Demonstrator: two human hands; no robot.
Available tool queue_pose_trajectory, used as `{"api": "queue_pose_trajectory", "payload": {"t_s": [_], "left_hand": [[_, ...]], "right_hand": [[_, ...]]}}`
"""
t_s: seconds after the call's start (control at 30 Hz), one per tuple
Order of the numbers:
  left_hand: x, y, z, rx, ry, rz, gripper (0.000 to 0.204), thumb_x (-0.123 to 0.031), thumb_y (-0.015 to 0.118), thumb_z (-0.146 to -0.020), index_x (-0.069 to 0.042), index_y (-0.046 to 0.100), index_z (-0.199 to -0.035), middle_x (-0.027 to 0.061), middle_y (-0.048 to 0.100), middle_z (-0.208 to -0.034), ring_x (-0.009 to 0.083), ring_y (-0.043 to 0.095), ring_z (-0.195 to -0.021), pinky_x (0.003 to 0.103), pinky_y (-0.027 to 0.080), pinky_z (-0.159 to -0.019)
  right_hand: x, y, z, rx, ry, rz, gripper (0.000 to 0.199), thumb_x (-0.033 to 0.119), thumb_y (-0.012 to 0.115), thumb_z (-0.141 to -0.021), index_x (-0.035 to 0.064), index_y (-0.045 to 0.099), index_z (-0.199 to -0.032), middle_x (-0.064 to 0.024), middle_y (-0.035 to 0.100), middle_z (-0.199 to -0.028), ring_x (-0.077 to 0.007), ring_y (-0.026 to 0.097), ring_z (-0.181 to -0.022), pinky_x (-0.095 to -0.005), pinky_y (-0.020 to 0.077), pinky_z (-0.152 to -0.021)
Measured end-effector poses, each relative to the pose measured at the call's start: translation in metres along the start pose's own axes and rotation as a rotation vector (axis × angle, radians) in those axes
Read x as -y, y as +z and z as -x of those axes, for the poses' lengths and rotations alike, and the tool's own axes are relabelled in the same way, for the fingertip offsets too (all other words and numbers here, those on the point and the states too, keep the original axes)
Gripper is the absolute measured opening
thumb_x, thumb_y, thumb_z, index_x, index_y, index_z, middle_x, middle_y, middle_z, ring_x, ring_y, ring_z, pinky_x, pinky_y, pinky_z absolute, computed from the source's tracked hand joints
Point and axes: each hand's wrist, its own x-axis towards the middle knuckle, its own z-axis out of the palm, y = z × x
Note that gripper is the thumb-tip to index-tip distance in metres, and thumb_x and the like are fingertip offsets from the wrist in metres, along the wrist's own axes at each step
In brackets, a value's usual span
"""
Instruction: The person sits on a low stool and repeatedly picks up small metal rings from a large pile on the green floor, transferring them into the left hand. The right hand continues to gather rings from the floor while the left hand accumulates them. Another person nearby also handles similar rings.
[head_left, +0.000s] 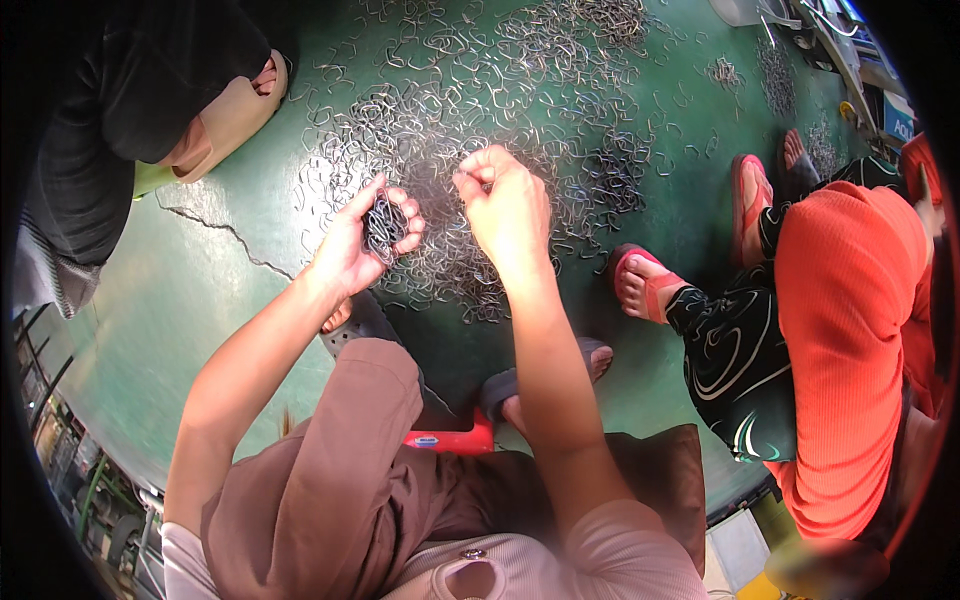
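My left hand is palm up, its fingers curled around a clump of small bent metal hooks. To its right, my right hand has its thumb and fingers drawn together in a pinch. Whatever may be between those fingertips is too small to make out. Both hands are above a wide, loose spread of the same wire hooks on the green floor. The hooks are grey and shiny, bent into open C or S-like shapes.
Green floor has a long crack at left. A person in dark clothes with a tan sandal is at the left; another, in orange with red sandals, sits at right. Smaller hook heaps lie far right. Beneath me is something red.
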Motion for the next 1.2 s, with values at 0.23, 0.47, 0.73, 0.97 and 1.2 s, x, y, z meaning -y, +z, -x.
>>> {"api": "queue_pose_trajectory", "payload": {"t_s": [0.23,0.47,0.73,0.97,1.2], "left_hand": [[-0.002,0.012,0.000,-0.190,0.007,0.003,0.029,-0.035,0.045,-0.093,-0.008,0.053,-0.086,0.0080,0.059,-0.084,0.0222,0.060,-0.077,0.033,0.053,-0.066],[-0.009,0.017,0.000,0.008,-0.004,0.024,0.033,-0.038,0.046,-0.092,-0.012,0.045,-0.073,0.0025,0.044,-0.069,0.0142,0.045,-0.060,0.025,0.040,-0.048],[-0.005,0.005,0.006,0.023,-0.020,0.024,0.033,-0.039,0.045,-0.092,-0.011,0.046,-0.073,0.0040,0.045,-0.070,0.0153,0.045,-0.059,0.026,0.038,-0.046],[-0.007,0.005,0.007,0.019,-0.008,0.007,0.033,-0.038,0.046,-0.092,-0.012,0.046,-0.072,0.0041,0.045,-0.069,0.0156,0.045,-0.060,0.025,0.038,-0.047],[-0.006,0.004,0.008,0.014,0.000,0.007,0.034,-0.039,0.046,-0.092,-0.012,0.046,-0.072,0.0041,0.045,-0.069,0.0158,0.045,-0.059,0.026,0.038,-0.048]], "right_hand": [[0.013,0.004,0.007,0.454,0.069,-0.603,0.014,0.009,0.065,-0.077,0.0002,0.061,-0.087,-0.0137,0.066,-0.078,-0.0179,0.066,-0.059,-0.0285,0.0501,-0.057],[-0.085,-0.008,-0.084,-0.135,0.278,-0.009,0.022,0.027,0.069,-0.071,0.0099,0.069,-0.085,-0.0107,0.068,-0.083,-0.0276,0.065,-0.080,-0.0383,0.0495,-0.073],[-0.066,-0.003,-0.115,-0.161,0.431,0.168,0.023,0.030,0.067,-0.071,0.0088,0.070,-0.081,-0.0080,0.068,-0.073,-0.0250,0.065,-0.078,-0.0385,0.0496,-0.074],[-0.085,-0.009,-0.107,-0.172,0.438,-0.053,0.019,0.027,0.065,-0.070,0.0095,0.070,-0.077,-0.0021,0.067,-0.063,-0.0207,0.066,-0.071,-0.0338,0.0502,-0.070],[-0.058,0.008,-0.117,-0.265,0.463,0.331,0.024,0.033,0.070,-0.068,0.0115,0.070,-0.080,-0.0047,0.067,-0.067,-0.0243,0.066,-0.076,-0.0336,0.0511,-0.072]]}}
